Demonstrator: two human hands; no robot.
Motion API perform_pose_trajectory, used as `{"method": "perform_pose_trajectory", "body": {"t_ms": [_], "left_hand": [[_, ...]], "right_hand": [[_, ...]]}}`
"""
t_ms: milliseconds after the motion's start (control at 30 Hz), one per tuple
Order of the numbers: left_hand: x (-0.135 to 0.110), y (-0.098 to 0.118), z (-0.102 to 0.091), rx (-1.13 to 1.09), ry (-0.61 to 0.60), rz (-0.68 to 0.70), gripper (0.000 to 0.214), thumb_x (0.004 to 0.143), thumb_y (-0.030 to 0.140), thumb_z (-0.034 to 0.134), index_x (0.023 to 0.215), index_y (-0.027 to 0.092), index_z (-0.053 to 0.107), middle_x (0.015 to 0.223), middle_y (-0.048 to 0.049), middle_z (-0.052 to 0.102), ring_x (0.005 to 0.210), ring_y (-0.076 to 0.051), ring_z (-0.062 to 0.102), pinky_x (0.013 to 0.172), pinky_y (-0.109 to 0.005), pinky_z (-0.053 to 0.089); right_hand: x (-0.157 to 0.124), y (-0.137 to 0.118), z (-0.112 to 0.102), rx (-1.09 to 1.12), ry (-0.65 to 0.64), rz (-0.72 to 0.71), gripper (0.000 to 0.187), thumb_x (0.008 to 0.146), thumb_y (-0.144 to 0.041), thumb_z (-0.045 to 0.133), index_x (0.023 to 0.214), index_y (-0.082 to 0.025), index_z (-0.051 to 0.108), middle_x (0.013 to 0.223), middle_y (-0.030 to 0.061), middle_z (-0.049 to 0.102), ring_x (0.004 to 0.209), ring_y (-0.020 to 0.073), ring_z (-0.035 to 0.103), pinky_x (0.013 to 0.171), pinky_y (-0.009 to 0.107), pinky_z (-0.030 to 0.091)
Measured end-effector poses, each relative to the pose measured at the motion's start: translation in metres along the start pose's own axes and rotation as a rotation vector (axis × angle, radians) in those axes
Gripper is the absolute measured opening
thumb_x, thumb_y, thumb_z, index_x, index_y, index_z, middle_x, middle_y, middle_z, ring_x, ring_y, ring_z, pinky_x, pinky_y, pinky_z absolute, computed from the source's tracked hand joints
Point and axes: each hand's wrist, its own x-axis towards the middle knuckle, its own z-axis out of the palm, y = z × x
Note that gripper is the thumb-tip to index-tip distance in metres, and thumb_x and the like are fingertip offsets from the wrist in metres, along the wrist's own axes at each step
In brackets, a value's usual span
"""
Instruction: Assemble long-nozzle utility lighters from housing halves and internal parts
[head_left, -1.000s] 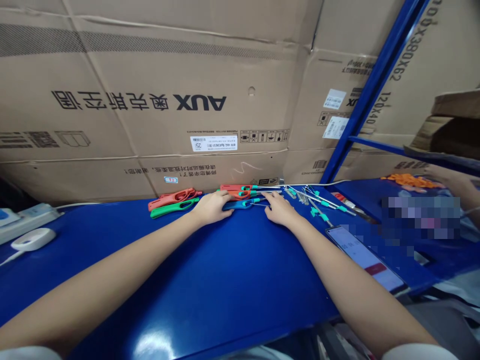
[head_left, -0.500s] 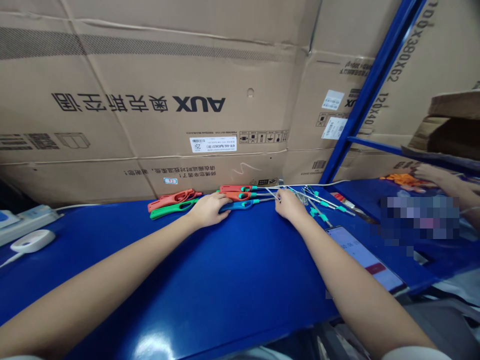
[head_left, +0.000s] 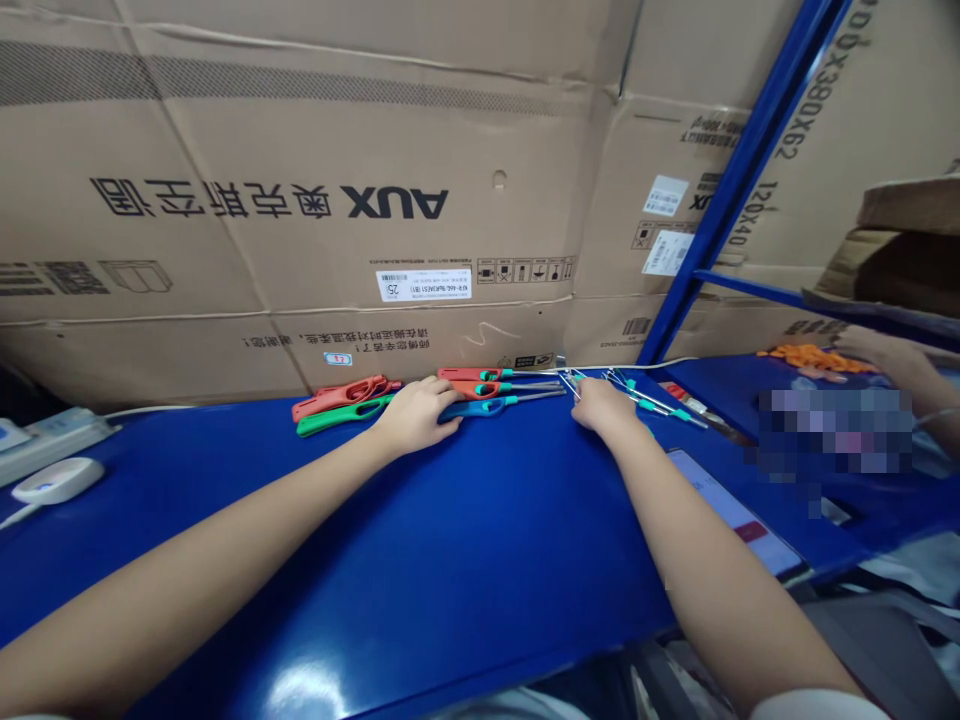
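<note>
My left hand point(head_left: 415, 413) lies on the blue table point(head_left: 420, 560) with its fingers curled over the handle of a blue long-nosed lighter point(head_left: 480, 406). Two red lighters point(head_left: 480, 378) lie just behind it, and a red point(head_left: 341, 393) and a green lighter shell point(head_left: 341, 415) lie to its left. My right hand point(head_left: 602, 406) is further right, fingers bent onto a scatter of thin metal tubes with teal ends point(head_left: 645, 398); what its fingertips pinch is hidden.
Big cardboard boxes point(head_left: 360, 180) wall off the back of the table. A phone point(head_left: 739, 512) lies right of my right forearm. A white mouse point(head_left: 49, 480) and power strip sit far left. Another person's hand point(head_left: 885, 355) reaches toward orange parts point(head_left: 806, 355) at the right.
My right hand has slid rightward from the lighter tips to the pile of metal tubes. My left hand has stayed on the blue lighter.
</note>
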Motion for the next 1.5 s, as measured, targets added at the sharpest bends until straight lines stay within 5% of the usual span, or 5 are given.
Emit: {"method": "perform_pose_trajectory", "body": {"t_ms": [267,533,1000,1267,1500], "left_hand": [[-0.030,-0.002,-0.037,-0.023,0.024,-0.214,0.037,0.092,0.040,0.052,0.119,0.019,0.067,0.119,-0.0103,0.069,0.112,-0.029,0.063,0.098,-0.041,0.051],[-0.101,-0.063,-0.045,-0.021,0.013,-0.500,0.041,0.084,0.044,0.053,0.112,0.018,0.069,0.113,-0.0125,0.069,0.109,-0.032,0.063,0.097,-0.042,0.051],[-0.124,-0.101,-0.030,-0.101,-0.136,-0.622,0.030,0.081,0.047,0.057,0.092,0.022,0.068,0.095,-0.0081,0.075,0.086,-0.028,0.071,0.072,-0.035,0.055],[-0.102,-0.027,-0.062,-0.448,-0.094,-0.467,0.041,0.083,0.051,0.062,0.110,0.021,0.066,0.110,-0.0069,0.074,0.099,-0.026,0.070,0.086,-0.036,0.056],[-0.091,0.052,-0.027,-0.531,-0.107,-0.257,0.022,0.091,0.034,0.061,0.106,0.020,0.069,0.104,-0.0087,0.068,0.095,-0.023,0.067,0.088,-0.035,0.055]], "right_hand": [[0.011,0.008,0.012,-0.024,0.047,0.052,0.039,0.080,-0.025,0.071,0.119,-0.020,0.068,0.111,0.0200,0.070,0.105,0.0310,0.069,0.085,0.041,0.054],[0.003,0.002,0.012,-0.010,0.122,0.012,0.042,0.083,-0.020,0.066,0.125,-0.015,0.064,0.126,0.0235,0.060,0.120,0.0376,0.059,0.090,0.047,0.052],[-0.027,-0.040,0.023,0.330,0.322,-0.526,0.026,0.090,-0.020,0.053,0.115,-0.017,0.061,0.116,0.0107,0.063,0.107,0.0244,0.062,0.095,0.033,0.048],[-0.065,-0.061,0.011,0.580,0.135,-1.019,0.030,0.092,-0.033,0.063,0.120,-0.023,0.061,0.123,0.0080,0.061,0.112,0.0207,0.059,0.098,0.033,0.047],[-0.086,-0.067,0.008,0.308,-0.180,-1.147,0.030,0.080,-0.041,0.079,0.097,-0.020,0.067,0.093,0.0007,0.065,0.081,0.0157,0.059,0.069,0.025,0.044]]}}
